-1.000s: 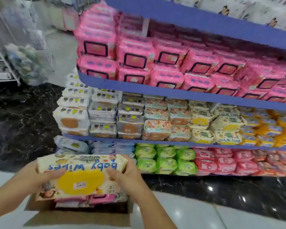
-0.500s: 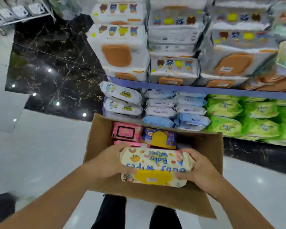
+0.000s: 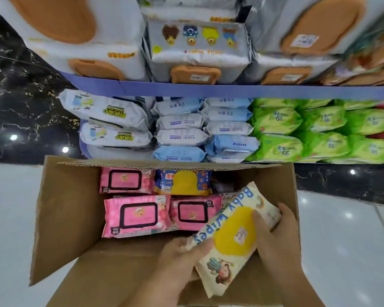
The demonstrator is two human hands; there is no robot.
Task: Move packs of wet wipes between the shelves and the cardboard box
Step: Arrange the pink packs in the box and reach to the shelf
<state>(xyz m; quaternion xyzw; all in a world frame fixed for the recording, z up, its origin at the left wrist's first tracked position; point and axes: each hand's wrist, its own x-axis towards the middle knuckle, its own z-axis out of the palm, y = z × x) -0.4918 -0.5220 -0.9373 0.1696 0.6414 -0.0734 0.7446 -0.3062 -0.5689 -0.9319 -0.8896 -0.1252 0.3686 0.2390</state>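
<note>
I hold a cream "Baby Wipes" pack with a yellow lid, turned diagonally over the right side of the open cardboard box. My left hand grips its near left edge. My right hand grips its right side, thumb on the yellow lid. Inside the box lie three pink packs and a blue pack with a yellow lid. The shelves stand just behind the box.
The bottom shelf holds white packs, pale blue packs and green packs. White packs with orange lids fill the shelf above. Black marble floor lies at left, white tiles at right.
The view has dropped from the shelves to the box. Both hands have brought the cream pack down into the box and rotated it from level to diagonal, over toward the right wall.
</note>
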